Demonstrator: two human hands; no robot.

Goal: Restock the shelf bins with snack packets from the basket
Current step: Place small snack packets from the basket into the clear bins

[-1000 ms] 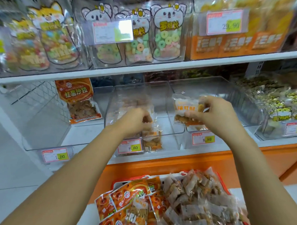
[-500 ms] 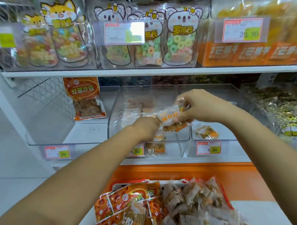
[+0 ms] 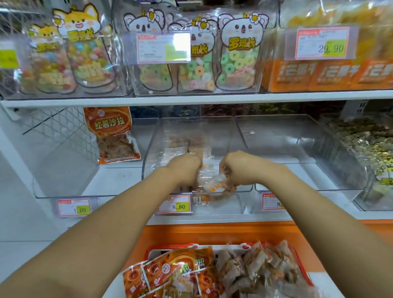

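behind the 8.80 price tag (image 3: 174,205), right fingers (image 3: 226,170) pinch a packet (image 3: 215,185), left fingers (image 3: 197,157) unclear.

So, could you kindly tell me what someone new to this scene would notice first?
Two bare arms reach up the middle, and the left hand and right hand come close together at the front of the middle clear bin on the lower shelf, the right gripping a clear snack packet with orange print. Above, koala candy bags stand on the upper shelf; below, the red basket brims with packets.
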